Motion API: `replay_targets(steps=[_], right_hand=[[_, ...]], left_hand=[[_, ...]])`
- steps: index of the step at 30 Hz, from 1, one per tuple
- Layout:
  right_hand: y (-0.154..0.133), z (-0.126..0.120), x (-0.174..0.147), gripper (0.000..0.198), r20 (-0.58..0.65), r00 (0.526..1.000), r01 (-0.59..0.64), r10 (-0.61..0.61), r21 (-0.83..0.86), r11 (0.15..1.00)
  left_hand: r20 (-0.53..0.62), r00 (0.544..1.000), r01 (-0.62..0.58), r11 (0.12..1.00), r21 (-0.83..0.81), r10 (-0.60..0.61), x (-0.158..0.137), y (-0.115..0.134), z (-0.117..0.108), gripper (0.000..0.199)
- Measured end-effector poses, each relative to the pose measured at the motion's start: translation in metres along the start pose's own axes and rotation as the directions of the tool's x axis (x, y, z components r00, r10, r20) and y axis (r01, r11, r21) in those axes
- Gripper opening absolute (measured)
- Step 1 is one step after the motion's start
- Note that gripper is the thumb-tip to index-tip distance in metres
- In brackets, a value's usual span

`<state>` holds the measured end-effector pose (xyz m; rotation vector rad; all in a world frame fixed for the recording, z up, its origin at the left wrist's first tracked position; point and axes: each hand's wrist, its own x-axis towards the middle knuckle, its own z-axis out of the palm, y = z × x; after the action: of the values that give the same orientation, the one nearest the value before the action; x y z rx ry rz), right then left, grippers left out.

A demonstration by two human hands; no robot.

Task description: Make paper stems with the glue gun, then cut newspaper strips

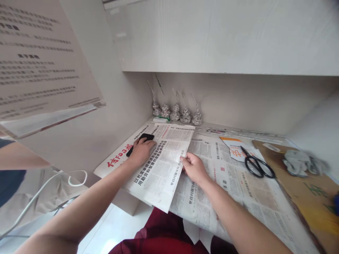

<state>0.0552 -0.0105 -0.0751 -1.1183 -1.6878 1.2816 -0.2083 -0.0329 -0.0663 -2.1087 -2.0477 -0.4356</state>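
A folded newspaper sheet [161, 165] with red heading characters lies tilted over the counter, its near corner sticking out past the front edge. On it sits a black phone [147, 136]. My left hand [143, 150] lies over the middle of the phone, fingers laid forward across it and thumb out to the side on the paper. My right hand [194, 167] is closed on the right edge of this sheet, thumb on top and fingers underneath. Beneath the sheet and to its right, more newspaper [212, 183] covers the counter.
Black-handled scissors [256, 165] rest on the right, partly over a torn printed paper [235, 148]. Farther right are cardboard [299, 190] and a whitish glove [295, 163]. Several woven paper gourds [175, 112] stand against the wall, near thin paper rods [238, 132]. A cabinet [225, 38] overhangs.
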Motion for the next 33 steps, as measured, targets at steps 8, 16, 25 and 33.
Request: replay_targets(steps=[8, 16, 25, 33], right_hand=[[-0.001, -0.035, 0.008, 0.024, -0.145, 0.989, 0.007, 0.004, 0.074, 0.997], [-0.008, -0.082, 0.022, 0.021, -0.283, 0.952, -0.064, 0.117, 0.188, 0.98], [-0.007, -0.084, 0.013, 0.03, -0.002, 0.97, -0.24, 0.243, 0.156, 0.958], [-0.018, -0.097, 0.009, 0.051, 0.218, 0.946, -0.281, 0.239, 0.188, 0.941]], left_hand=[[-0.018, 0.999, 0.03, 0.999, 0.03, -0.03, 0.017, -0.035, 0.0, 0.053], [-0.071, 0.997, 0.023, 1.0, 0.003, -0.022, 0.02, -0.039, 0.001, 0.04], [-0.061, 0.998, -0.019, 0.962, -0.271, 0.002, 0.009, -0.002, -0.005, 0.041], [-0.023, 1.0, -0.004, 0.924, -0.383, -0.005, 0.011, 0.001, 0.003, 0.045]])
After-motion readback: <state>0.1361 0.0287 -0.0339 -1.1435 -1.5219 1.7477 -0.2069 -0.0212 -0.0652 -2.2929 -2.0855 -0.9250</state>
